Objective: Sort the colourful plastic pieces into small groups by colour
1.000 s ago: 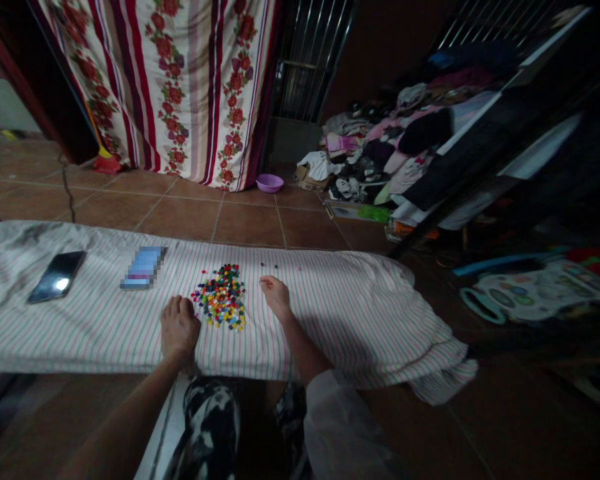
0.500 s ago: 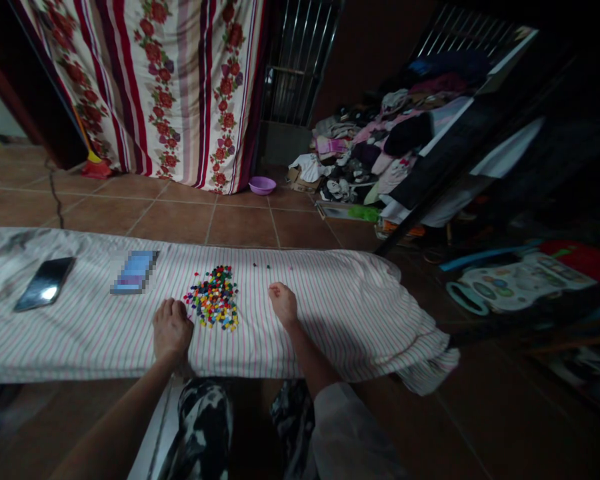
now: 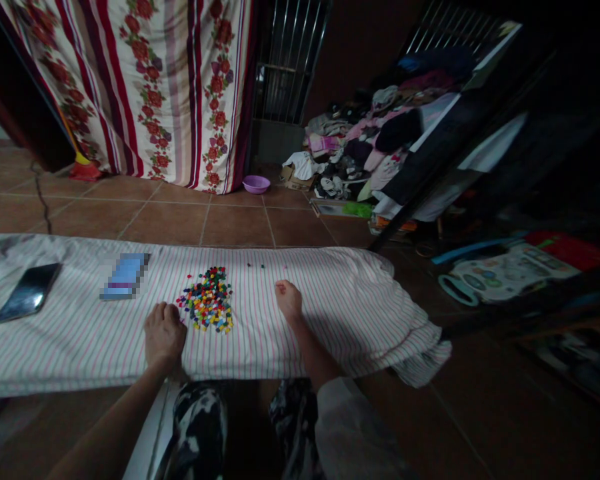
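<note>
A loose heap of small multicoloured beads (image 3: pixel 209 301) lies on the striped cloth (image 3: pixel 250 347) in front of me. My left hand (image 3: pixel 165 335) rests on the cloth at the heap's left edge, back up and fingers curled under; anything beneath them is hidden. To the right of the heap is my right hand (image 3: pixel 289 300), its fingers folded in against the thumb. Whatever it may hold is too small to make out. Beyond it, a dark bead (image 3: pixel 249 265), a green bead (image 3: pixel 263 267) and a pink bead (image 3: pixel 286 267) sit apart in a spaced row.
On the left of the cloth lie a dark phone (image 3: pixel 29 292) and another phone with a blurred, lit screen (image 3: pixel 125 275). Past the far edge are a floral curtain (image 3: pixel 180 100), a purple basin (image 3: pixel 257 184) and a heap of clothes (image 3: pixel 360 147). A metal bar (image 3: pixel 400 230) slants at right.
My right hand has shifted slightly right, away from the bead heap. My left hand stays beside the heap. The whole view has swung a little, so the scene sits further left.
</note>
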`<state>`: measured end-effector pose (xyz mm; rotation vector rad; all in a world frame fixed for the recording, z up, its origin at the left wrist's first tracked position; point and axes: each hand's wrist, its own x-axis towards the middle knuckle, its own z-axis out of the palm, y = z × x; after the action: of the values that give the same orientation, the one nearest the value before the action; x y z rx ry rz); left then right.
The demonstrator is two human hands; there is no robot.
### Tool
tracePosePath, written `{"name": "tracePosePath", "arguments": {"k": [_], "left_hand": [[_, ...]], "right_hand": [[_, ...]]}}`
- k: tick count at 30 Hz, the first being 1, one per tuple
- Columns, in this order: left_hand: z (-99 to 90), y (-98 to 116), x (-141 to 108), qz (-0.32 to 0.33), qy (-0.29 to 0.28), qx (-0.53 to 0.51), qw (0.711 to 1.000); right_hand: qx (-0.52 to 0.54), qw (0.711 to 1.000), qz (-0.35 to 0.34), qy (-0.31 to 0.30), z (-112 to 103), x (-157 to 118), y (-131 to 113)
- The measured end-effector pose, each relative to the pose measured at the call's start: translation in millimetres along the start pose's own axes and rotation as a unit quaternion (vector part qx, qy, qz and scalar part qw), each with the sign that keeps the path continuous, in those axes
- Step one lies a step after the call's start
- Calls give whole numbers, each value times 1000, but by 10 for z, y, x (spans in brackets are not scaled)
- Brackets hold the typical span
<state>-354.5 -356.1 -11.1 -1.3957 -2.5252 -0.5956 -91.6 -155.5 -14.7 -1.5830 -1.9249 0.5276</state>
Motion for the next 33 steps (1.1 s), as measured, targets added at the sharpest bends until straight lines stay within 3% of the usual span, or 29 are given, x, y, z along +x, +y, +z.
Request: {"name": "tracePosePath", "arguments": {"k": [7, 16, 26, 33], "left_hand": [[49, -23, 0, 1, 13, 10, 1000], [29, -10, -1, 2, 6, 7, 1000], [87, -35, -14, 0, 17, 16, 1000], [39, -28, -2, 9, 6, 19, 1000]], "right_hand": [[-41, 995, 86, 39, -292, 493, 311], [-70, 990, 102, 66, -397, 929, 529], [-107, 985, 115, 68, -264, 895, 538], [-22, 988, 105, 108, -362, 753, 667]]}}
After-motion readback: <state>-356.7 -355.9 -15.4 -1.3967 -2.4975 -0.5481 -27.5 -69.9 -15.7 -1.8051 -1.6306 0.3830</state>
